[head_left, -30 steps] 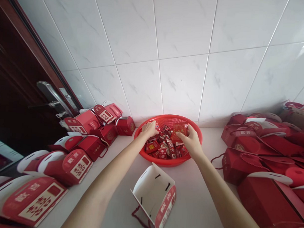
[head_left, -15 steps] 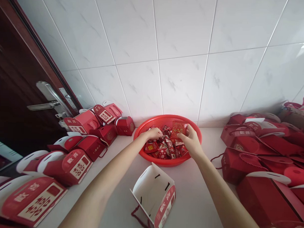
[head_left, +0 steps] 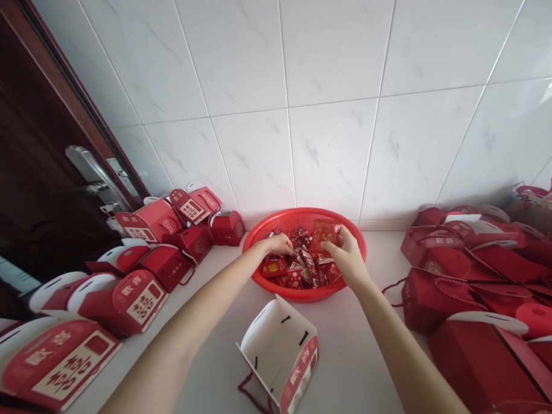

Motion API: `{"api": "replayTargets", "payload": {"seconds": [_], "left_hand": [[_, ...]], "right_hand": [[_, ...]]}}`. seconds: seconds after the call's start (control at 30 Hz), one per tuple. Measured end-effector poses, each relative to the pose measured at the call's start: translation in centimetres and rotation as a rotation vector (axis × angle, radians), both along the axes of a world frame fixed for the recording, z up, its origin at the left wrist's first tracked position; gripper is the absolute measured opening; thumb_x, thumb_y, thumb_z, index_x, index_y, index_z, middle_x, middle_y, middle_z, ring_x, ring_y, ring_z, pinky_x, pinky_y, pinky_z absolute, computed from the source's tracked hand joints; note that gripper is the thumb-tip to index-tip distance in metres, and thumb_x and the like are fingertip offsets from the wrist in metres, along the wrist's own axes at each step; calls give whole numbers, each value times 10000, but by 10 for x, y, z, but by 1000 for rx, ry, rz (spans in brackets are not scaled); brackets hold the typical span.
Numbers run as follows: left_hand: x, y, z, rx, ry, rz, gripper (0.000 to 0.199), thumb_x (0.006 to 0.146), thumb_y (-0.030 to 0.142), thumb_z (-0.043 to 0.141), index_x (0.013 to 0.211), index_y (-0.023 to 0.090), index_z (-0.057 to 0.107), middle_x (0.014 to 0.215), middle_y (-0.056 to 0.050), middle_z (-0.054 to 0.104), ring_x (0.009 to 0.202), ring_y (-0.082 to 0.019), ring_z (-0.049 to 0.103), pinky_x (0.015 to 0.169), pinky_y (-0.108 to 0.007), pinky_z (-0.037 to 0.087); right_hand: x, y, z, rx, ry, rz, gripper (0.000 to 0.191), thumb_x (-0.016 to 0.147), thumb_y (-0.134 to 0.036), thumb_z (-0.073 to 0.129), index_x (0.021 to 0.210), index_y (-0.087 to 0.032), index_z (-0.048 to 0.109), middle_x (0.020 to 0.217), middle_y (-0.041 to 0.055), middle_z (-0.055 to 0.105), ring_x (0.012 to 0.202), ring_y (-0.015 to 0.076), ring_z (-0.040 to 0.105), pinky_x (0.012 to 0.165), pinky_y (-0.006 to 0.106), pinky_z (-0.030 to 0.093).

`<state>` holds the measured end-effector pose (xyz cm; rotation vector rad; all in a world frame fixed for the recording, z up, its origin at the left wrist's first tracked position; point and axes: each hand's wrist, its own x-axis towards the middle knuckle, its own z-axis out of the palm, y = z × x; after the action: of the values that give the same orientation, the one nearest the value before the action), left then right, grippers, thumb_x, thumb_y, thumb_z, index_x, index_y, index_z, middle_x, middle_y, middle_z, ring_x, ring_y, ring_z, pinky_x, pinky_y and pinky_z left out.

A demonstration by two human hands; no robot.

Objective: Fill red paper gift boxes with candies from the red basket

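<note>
Against the tiled wall (head_left: 331, 154), head view: red basket (head_left: 295, 296) on white tabletop (head_left: 357, 349), holding small wrapped packets (head_left: 296, 278). Left hand (head_left: 278, 244) down among them, fingers curled; can't tell if gripping. Right hand (head_left: 347, 258) pinches flat red packet (head_left: 326, 233), thumb against fingers, over basket's right part. Open box (head_left: 278, 346) nearer the person, apart from basket. Red boxes (head_left: 123, 304) both sides.

Pkts (head_left: 296, 279) in basket (head_left: 300, 296), ctr, box (head_left: 275, 346) in frt, L-side boxes (head_left: 139, 302), R-side boxes (head_left: 479, 359), wall (head_left: 332, 160) behind, door (head_left: 23, 180) far L
</note>
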<state>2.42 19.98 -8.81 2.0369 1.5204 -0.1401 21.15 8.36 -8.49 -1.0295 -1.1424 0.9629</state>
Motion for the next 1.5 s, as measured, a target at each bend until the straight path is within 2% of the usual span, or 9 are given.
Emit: {"api": "replayTargets", "payload": {"seconds": [0.23, 0.43, 0.57, 0.67, 0.8, 1.07, 1.27, 1.4, 1.5], "left_hand": [[2, -6, 7, 155, 43, 24, 334, 964, 366, 634, 1222, 154, 635, 1235, -89, 649, 1064, -241, 654, 897, -436, 577], [3, -9, 11, 346, -55, 85, 304, 970, 363, 624, 1192, 157, 641, 1207, -93, 661, 1050, -220, 653, 908, -434, 564], [9, -12, 12, 257, -152, 45, 346, 1030, 406, 475, 1003, 148, 703, 908, -27, 709, 798, -155, 672, 728, -285, 557], [12, -13, 12, 148, -147, 53, 369, 1049, 402, 439, 996, 137, 689, 825, -13, 681, 687, -127, 643, 640, -264, 543], [8, -9, 15, 73, -62, 75, 295, 974, 392, 618, 1110, 133, 656, 1036, -57, 688, 863, -175, 676, 752, -346, 593], [-11, -3, 27, 181, 218, 128, 335, 971, 370, 622, 1244, 176, 626, 1274, -97, 632, 1099, -243, 642, 926, -445, 566], [-5, -5, 24, 141, 374, 104, 303, 932, 388, 675, 1130, 159, 669, 1155, -85, 681, 1029, -223, 666, 895, -420, 566], [0, -8, 23, 78, 398, 106, 405, 718, 480, 850, 911, 149, 717, 974, -119, 729, 925, -248, 690, 825, -360, 567], [1, -9, 22, -8, 411, 119, 333, 858, 454, 746, 984, 149, 700, 997, -82, 718, 910, -211, 687, 820, -369, 577]], "right_hand": [[0, -1, 1, 12, 20, -4, 274, 673, -321, 656, 907, -229, 550, 868, 17, 685, 796, 232, 654, 698, 373, 541], [-1, 1, -2, 20, 45, -107, 230, 701, -323, 657, 838, -243, 491, 818, -4, 649, 752, 207, 625, 672, 347, 525], [-1, 2, -3, 23, 95, -158, 236, 714, -327, 642, 851, -251, 465, 823, -7, 645, 739, 198, 616, 656, 336, 533], [-1, 2, -4, 10, 106, -143, 247, 705, -327, 638, 851, -253, 454, 814, -11, 637, 721, 195, 612, 633, 332, 534], [-1, 2, -4, 8, 91, -144, 249, 700, -333, 635, 836, -254, 442, 809, -12, 630, 724, 193, 607, 634, 328, 529], [0, 3, -4, 16, 54, -155, 214, 724, -317, 634, 815, -250, 452, 791, -14, 614, 733, 190, 594, 664, 329, 513], [0, 2, -5, 8, 41, -151, 218, 726, -317, 635, 800, -256, 439, 782, -18, 607, 738, 196, 589, 656, 329, 503], [0, 1, -4, -3, 4, -170, 197, 729, -319, 619, 790, -259, 442, 767, -25, 595, 723, 194, 576, 653, 329, 489], [0, 1, -3, 3, 3, -171, 187, 727, -317, 618, 787, -257, 452, 764, -23, 596, 717, 194, 572, 647, 327, 480]]}}
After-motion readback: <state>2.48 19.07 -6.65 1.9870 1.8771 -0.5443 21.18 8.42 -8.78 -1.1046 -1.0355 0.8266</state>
